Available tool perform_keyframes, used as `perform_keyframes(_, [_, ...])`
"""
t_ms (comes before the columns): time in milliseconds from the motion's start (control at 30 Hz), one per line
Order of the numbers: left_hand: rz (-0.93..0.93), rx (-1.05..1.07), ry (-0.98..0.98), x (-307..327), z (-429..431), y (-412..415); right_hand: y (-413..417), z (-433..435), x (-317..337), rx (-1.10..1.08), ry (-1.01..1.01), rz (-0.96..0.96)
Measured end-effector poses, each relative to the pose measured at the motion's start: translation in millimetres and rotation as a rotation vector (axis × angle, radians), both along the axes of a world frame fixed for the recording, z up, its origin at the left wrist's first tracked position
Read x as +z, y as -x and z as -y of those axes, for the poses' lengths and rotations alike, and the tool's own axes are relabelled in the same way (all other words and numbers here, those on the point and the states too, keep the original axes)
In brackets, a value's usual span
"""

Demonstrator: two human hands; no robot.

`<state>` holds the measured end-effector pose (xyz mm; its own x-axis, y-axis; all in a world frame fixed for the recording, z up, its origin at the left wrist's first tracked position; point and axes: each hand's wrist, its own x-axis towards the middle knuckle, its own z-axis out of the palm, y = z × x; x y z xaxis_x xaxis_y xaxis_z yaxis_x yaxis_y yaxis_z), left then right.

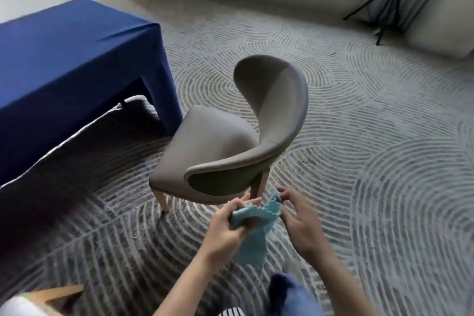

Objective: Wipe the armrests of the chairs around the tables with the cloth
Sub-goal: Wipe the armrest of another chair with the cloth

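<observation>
Here the cloth (pixel 252 241) is off the floor, held between both hands low in front of the person. It is close to the chair (pixel 218 141) but not touching it. The left hand (pixel 225 223) has its fingers curled round a bunched part of the fabric. The right hand (pixel 300 215) pinches an upper corner between thumb and fingertips, and its other fingers look loose. The rest of the cloth hangs limp below the hands.

The cloth looks thin, soft and very light, with a zigzag-cut edge. It will likely crumple and slide about if worked from one corner. Folded or wadded into a pad under a flat palm, it should wipe better than it would as a dangling sheet.

The near armrest (pixel 230 165) is a smooth, padded band that curves round into the backrest and on to the far armrest (pixel 246 72). Its covering looks sleek, so the cloth should glide along it, and the curve calls for a stroke that follows the rim. The chair stands on slim wooden legs on the patterned carpet (pixel 372 136), just beside the blue-draped worktop (pixel 71 59). It may shift under a sideways push, so a free hand resting on the backrest would probably steady it.
</observation>
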<state>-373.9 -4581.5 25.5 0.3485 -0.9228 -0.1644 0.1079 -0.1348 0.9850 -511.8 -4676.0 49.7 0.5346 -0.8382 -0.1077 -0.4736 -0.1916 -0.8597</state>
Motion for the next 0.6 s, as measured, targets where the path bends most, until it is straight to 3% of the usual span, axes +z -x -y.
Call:
perform_keyframes(167, [-0.141,0.042,-0.027,-3,30,-7,1,35,-12,-0.069,-0.194,0.229])
perform_keyframes(367, [-0.204,0.211,-0.063,-16,86,-1,-6,108,-17,0.061,-0.041,0.189])
perform_keyframes(500, [-0.071,0.517,-0.109,-18,125,7,-13,156,-9,0.152,-0.025,0.176])
perform_keyframes(600, [0.071,0.886,-0.168,-14,149,18,-19,182,4,0.233,-0.010,0.162])
